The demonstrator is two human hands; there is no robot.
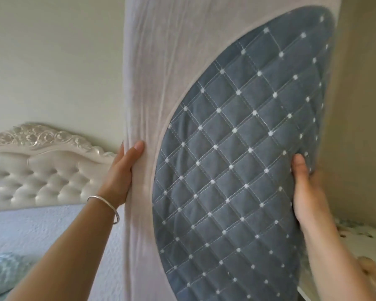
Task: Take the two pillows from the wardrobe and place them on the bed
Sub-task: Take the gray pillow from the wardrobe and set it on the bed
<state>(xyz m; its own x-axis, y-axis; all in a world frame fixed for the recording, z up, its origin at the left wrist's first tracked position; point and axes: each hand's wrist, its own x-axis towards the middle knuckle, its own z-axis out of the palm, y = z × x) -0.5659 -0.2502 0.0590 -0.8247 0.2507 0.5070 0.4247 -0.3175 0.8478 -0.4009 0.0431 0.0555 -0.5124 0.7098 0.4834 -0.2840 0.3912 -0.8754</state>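
Note:
A large pillow (237,159) fills the middle of the view, held upright in the air. It has a blue-grey quilted panel with white dots and a pale pinkish-white cloth border. My left hand (123,172), with a silver bangle on the wrist, grips the pale left edge. My right hand (306,192) grips the right edge of the quilted panel, thumb on the front. The bed (41,231) with a pale blue-white cover lies at the lower left, behind the pillow. No second pillow can be made out.
A white tufted headboard (41,170) with carved trim stands against the cream wall at left. A light blue patterned cloth (2,274) lies on the bed at the bottom left. A floral-printed surface (360,237) shows at the lower right.

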